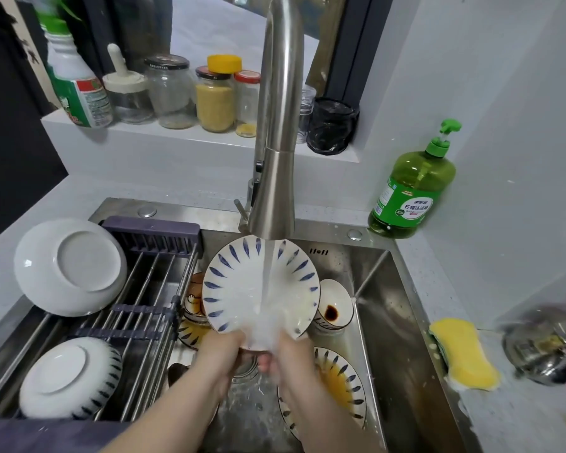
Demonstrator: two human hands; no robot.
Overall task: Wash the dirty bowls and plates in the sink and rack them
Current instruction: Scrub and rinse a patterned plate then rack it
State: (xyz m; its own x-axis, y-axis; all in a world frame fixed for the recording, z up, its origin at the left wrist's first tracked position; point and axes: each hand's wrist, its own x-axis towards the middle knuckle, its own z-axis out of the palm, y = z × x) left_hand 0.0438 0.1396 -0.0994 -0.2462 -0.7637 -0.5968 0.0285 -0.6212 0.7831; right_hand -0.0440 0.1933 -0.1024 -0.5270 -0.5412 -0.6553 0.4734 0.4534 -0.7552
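Observation:
A white plate with blue leaf marks (pixel 239 289) stands tilted on edge under the running tap (pixel 275 178), water streaming down its face. My left hand (pixel 221 354) grips its lower left rim and my right hand (pixel 288 358) grips its lower right rim. Dirty dishes lie in the sink (pixel 396 322): a small bowl with a dark sauce stain (pixel 335 307), a blue-marked plate smeared orange (pixel 340 384), and stacked bowls (pixel 193 302) behind the held plate. On the rack (pixel 151 289) a plain white plate (pixel 71 266) and a blue-marked bowl (pixel 69 377) rest upside down.
A yellow sponge (pixel 463 353) lies on the right counter beside a metal pot lid (pixel 546 348). A green dish soap bottle (pixel 412 188) stands at the back right corner. Several jars (pixel 214 99) and a white and green bottle (pixel 79 86) line the ledge behind the tap.

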